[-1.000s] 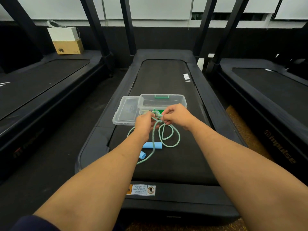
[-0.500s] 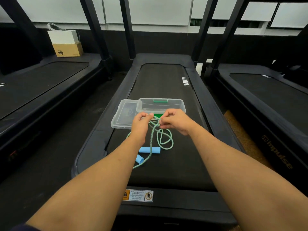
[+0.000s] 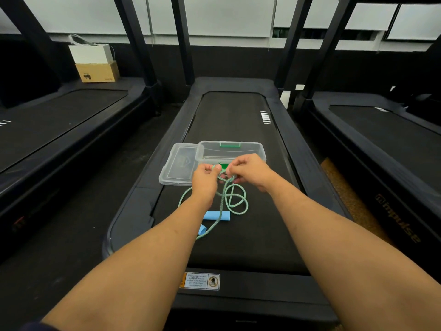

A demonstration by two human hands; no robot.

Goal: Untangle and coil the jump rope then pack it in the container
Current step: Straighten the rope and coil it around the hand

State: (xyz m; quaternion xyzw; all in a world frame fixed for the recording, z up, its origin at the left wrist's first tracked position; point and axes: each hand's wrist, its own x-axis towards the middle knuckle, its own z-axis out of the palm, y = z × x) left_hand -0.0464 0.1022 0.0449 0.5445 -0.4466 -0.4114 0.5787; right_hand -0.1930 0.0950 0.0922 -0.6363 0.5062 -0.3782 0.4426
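Note:
A mint-green jump rope (image 3: 235, 201) lies in tangled loops on the black treadmill belt (image 3: 229, 247), with two light blue handles (image 3: 216, 215) near my left forearm. My left hand (image 3: 205, 181) and my right hand (image 3: 250, 172) both pinch a knotted part of the rope, held just above the belt between them. Right behind my hands stands the clear plastic container (image 3: 253, 149) with green clips, open. Its clear lid (image 3: 177, 167) lies beside it to the left.
The belt's raised side rails (image 3: 133, 206) run along both edges. More treadmills stand to the left and right, with floor gaps between. A cardboard box (image 3: 97, 71) and a white box sit far back left. Treadmill uprights rise at the far end.
My hands stay at the knot and have shifted little. The rope loops below my hands have been drawn tighter and closer in.

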